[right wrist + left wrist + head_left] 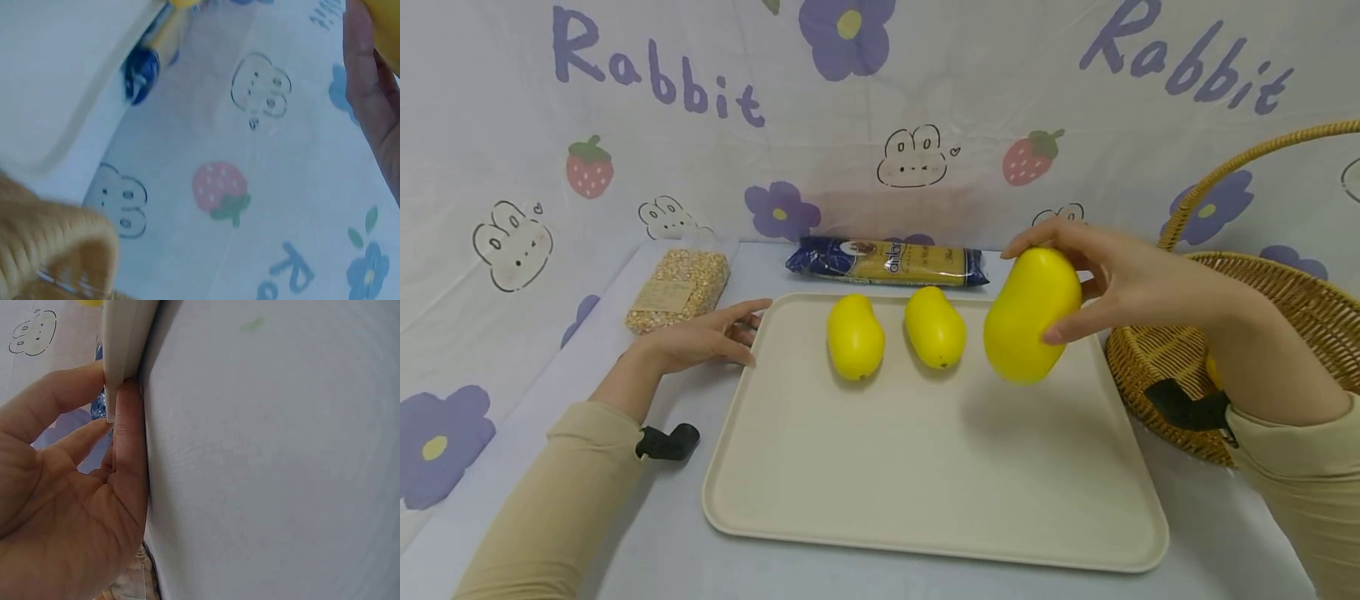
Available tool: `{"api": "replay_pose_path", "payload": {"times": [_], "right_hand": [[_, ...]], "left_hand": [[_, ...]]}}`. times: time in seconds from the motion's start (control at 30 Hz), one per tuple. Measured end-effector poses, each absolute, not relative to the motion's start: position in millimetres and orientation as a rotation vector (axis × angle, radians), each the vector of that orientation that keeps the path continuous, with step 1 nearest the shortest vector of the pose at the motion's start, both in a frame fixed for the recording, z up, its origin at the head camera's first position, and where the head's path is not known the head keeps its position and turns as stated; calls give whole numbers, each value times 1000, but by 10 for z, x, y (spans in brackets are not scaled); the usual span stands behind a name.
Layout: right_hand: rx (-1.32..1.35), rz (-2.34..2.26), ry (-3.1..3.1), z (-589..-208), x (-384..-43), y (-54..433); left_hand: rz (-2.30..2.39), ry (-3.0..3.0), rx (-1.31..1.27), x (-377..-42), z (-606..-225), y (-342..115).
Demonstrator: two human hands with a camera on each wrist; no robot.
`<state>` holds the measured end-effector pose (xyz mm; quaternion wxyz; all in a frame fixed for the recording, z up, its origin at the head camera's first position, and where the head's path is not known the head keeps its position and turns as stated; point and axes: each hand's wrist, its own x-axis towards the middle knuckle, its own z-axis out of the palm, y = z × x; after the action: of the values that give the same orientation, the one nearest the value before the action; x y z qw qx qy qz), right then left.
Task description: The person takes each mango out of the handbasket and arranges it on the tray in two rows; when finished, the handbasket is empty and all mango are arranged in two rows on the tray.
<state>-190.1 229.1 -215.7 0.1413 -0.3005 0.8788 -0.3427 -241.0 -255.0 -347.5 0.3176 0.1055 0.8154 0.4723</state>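
A beige tray (880, 467) lies in front of me with two yellow mangoes, a left one (856, 337) and a right one (936, 327), along its far side. Above the tray's right part, my right hand (1120, 283) grips a third mango (1030, 325) from above, thumb on the near side. That mango shows only partly in the right wrist view, at the upper right corner. My left hand (700, 337) is at the tray's far left edge. In the left wrist view it pinches the tray rim (128, 344), with one finger underneath.
A wicker basket (1142, 350) with a tall handle stands to the right of the tray, a yellow piece partly visible inside behind my forearm. Behind the tray lies a blue and yellow pasta pack (895, 261). A bag of corn kernels (677, 287) sits at back left.
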Motion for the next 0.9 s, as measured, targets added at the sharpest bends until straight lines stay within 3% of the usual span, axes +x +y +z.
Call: {"api": "replay_pose_path", "payload": {"times": [0.9], "right_hand": [[-1002, -1076, 2232, -2781, -1829, 1406]], "left_hand": [[1254, 2133, 290, -2399, -3469, -2556]]}}
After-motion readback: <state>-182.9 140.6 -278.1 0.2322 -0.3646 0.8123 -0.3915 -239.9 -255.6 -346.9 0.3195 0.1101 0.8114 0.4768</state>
